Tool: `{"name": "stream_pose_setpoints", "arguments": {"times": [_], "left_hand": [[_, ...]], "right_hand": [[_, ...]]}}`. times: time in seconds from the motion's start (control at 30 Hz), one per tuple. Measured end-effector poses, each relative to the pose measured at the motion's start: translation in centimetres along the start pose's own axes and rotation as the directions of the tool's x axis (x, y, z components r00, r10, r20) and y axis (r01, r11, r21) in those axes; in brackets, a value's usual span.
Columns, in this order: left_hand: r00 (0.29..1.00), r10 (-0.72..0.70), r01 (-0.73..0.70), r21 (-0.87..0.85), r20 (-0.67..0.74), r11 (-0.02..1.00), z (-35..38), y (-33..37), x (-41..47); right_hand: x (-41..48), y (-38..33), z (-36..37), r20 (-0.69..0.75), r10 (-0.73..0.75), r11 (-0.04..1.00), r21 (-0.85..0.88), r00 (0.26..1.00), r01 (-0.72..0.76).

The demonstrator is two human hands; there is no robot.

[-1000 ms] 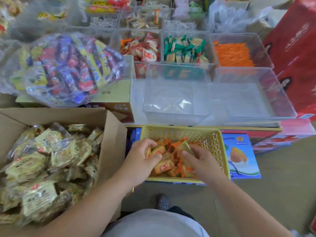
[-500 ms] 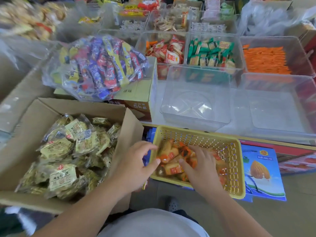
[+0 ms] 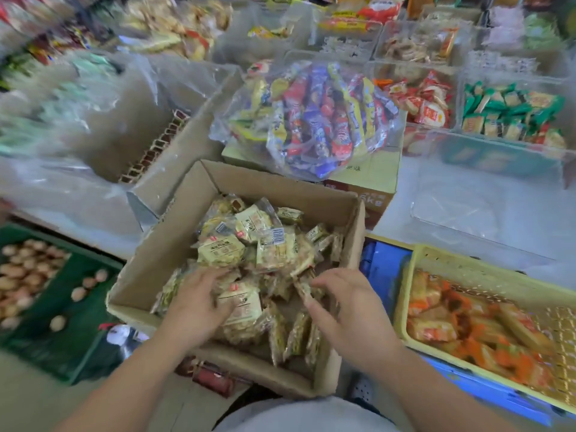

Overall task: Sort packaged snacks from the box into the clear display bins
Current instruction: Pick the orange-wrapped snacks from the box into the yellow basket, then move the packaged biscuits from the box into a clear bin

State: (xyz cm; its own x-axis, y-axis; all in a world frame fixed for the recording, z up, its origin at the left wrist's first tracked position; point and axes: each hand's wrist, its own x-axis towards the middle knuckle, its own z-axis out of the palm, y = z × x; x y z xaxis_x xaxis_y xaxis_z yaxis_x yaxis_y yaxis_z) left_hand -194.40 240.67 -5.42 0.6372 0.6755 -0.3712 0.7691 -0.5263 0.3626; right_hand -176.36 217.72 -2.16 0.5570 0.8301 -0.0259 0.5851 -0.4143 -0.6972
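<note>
An open cardboard box (image 3: 174, 244) stands in the middle, filled with pale yellow-green snack packets (image 3: 249, 241). Both of my hands are inside it, near its front. My left hand (image 3: 196, 307) lies on the packets with bent, motion-blurred fingers, so its grip is unclear. My right hand (image 3: 349, 316) pinches a thin brownish packet (image 3: 304, 293) between thumb and fingers. An empty clear display bin (image 3: 467, 210) sits on the counter to the far right of the box.
A yellow basket (image 3: 467, 265) of orange snacks is at the right. A clear bag of red, blue and yellow snacks (image 3: 327, 120) rests on another carton behind the box. Filled clear bins (image 3: 511, 110) line the back right. A green crate (image 3: 71, 313) sits at left.
Both hands left the yellow basket and moved left into the cardboard box. The view swung left, so the box is now in the centre.
</note>
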Motion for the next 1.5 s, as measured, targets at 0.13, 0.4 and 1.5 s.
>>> {"name": "stream_pose_setpoints", "arguments": {"times": [0.13,0.4,1.5], "left_hand": [[0.973,0.113,-0.121,0.027,0.202,0.992,0.6,-1.7,2.1],[0.926,0.219,-0.214,-0.048,0.309,0.976,-0.4,-1.0,3.9],[0.986,0.159,-0.166,-0.424,-0.054,0.890,-4.0,-4.4,5.0]], "right_hand": [[1.4,-2.9,3.1,0.044,0.082,0.994,0.071,0.996,-0.085],[2.4,-2.9,8.2,0.234,0.417,0.890,0.090,0.878,-0.447],[10.7,-2.0,8.5,-0.015,0.225,0.842,-0.501,0.974,-0.202]]}}
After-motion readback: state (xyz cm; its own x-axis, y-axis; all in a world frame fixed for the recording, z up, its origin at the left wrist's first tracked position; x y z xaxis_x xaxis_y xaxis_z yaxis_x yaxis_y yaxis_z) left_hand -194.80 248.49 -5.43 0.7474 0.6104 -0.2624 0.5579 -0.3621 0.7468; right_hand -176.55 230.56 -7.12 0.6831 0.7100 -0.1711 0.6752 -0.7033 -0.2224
